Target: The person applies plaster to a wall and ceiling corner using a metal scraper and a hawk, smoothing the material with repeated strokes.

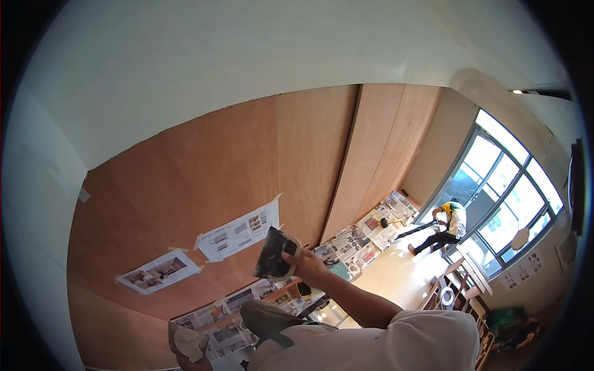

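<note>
My right hand [300, 263] is raised in front of the plywood wall panels [136, 216], closed on a dark flat tool [270, 252] with a pale rim and white smears. At the lower left, my left hand [189, 360] is closed around a flat, pale-coated tool [187, 339], partly cut off and hard to make out. Two printed sheets are taped to the plywood, one [238, 230] behind the dark tool and another [154, 271] farther left. My knee shows below.
Newspaper [359, 244] lines the floor along the wall. A crouching person [453, 219] handles a long dark object by the glazed door [495, 185]. Wooden furniture [467, 284] stands right, near another partly visible person [526, 337]. A white ceiling [260, 43] spreads overhead.
</note>
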Available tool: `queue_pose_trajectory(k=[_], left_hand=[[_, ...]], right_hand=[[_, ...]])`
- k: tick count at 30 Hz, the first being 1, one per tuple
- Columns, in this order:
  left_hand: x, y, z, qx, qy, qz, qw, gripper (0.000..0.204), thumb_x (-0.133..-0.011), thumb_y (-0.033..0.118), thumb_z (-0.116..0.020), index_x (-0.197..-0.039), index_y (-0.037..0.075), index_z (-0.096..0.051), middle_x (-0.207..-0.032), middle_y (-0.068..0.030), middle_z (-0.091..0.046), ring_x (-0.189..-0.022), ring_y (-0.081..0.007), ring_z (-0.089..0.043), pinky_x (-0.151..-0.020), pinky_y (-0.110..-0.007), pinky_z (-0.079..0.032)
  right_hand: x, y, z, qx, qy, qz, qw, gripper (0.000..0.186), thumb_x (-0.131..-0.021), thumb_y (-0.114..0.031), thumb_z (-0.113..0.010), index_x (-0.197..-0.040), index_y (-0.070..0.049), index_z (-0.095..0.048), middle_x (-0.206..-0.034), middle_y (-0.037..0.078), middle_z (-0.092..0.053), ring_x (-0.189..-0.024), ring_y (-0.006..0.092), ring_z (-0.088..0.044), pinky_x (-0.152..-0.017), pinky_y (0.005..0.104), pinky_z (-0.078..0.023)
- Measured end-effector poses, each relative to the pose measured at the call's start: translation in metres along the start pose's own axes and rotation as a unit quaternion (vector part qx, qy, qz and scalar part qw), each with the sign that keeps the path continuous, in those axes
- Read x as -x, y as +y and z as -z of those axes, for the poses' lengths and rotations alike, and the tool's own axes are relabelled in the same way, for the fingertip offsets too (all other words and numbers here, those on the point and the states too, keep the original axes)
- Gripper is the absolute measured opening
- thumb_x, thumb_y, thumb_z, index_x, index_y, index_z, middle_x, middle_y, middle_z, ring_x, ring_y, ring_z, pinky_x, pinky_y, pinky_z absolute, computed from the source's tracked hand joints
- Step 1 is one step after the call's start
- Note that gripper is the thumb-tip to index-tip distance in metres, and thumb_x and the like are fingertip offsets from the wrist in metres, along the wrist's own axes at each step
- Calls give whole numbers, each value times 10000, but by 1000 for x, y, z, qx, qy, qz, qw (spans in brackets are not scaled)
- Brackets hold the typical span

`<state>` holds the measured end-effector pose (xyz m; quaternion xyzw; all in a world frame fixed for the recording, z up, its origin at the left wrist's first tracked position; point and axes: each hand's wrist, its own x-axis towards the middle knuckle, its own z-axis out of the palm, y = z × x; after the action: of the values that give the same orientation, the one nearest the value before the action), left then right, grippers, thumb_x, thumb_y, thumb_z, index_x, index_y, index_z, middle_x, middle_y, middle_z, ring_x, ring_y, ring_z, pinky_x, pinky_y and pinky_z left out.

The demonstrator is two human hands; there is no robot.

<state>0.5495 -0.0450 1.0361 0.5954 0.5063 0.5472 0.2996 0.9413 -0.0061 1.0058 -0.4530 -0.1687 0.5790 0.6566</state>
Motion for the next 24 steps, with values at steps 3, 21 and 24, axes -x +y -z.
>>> queue_pose_trajectory(k=[3,21,24], left_hand=[[-13,8,-19,70,-32,26,997,618,-909,199,-774,-1441,4,-525,-1349,-135,-626,-1156,-277,-634,-1014,-389,-514],[-82,6,-89,583,-256,299,711,502,-1063,305,-542,-1479,33,-476,-1426,-138,-593,-1272,-269,-604,-1097,-447,-484],[-86,9,-86,564,-241,346,710,424,-1051,290,-579,-1363,4,-563,-1264,-111,-686,-1121,-223,-687,-968,-397,-571]], right_hand=[[19,-12,7,1,11,4,1000,233,-1020,-146,-642,-1167,32,-666,-1022,94,-739,-995,241,-726,-874,390,-583],[67,-81,-34,528,-213,475,670,399,-773,-94,-801,-1171,-121,-783,-1253,109,-723,-1234,285,-639,-1085,461,-438],[92,-95,-67,590,-190,512,595,267,-773,-167,-799,-1036,-208,-818,-1186,20,-757,-1252,271,-631,-1163,522,-354]])
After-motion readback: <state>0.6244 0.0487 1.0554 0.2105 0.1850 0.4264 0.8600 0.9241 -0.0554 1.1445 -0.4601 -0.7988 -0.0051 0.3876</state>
